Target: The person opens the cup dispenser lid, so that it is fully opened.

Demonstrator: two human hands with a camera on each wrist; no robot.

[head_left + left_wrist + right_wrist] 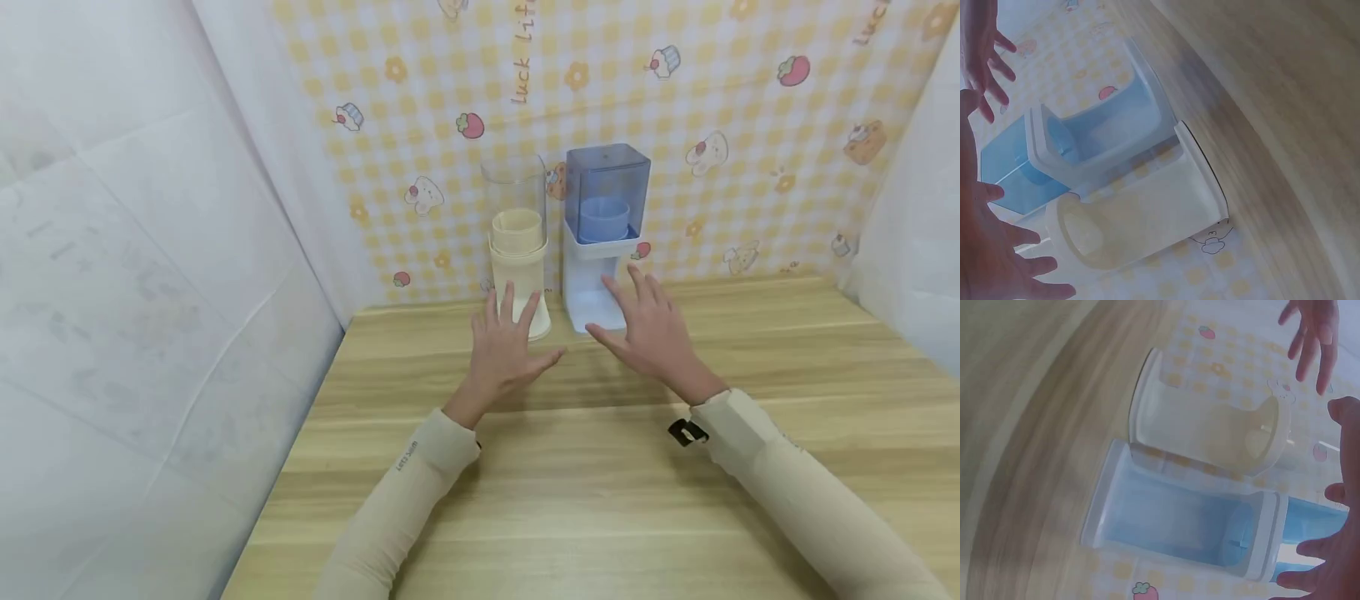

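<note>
Two upright dispenser-like stands with see-through upper boxes stand side by side at the back of the table. The cream stand point(517, 260) has a clear box around a cream cup. Beside it, the white stand point(582, 279) carries a blue-tinted box point(626, 187) with a blue cup inside. My left hand point(501, 354) is spread in front of the cream stand, overlapping its lower part in the head view. Off to the right, my right hand point(656, 333) is held in front of the white stand with fingers apart. Both hands hold nothing.
The wood-grain table point(540, 500) runs back to a yellow checked cloth point(757, 100) with printed fruit and cakes, close behind the stands. A white sheet point(150, 275) hangs along the left edge, another point(915, 242) at the right. A black clip point(687, 432) shows at my right cuff.
</note>
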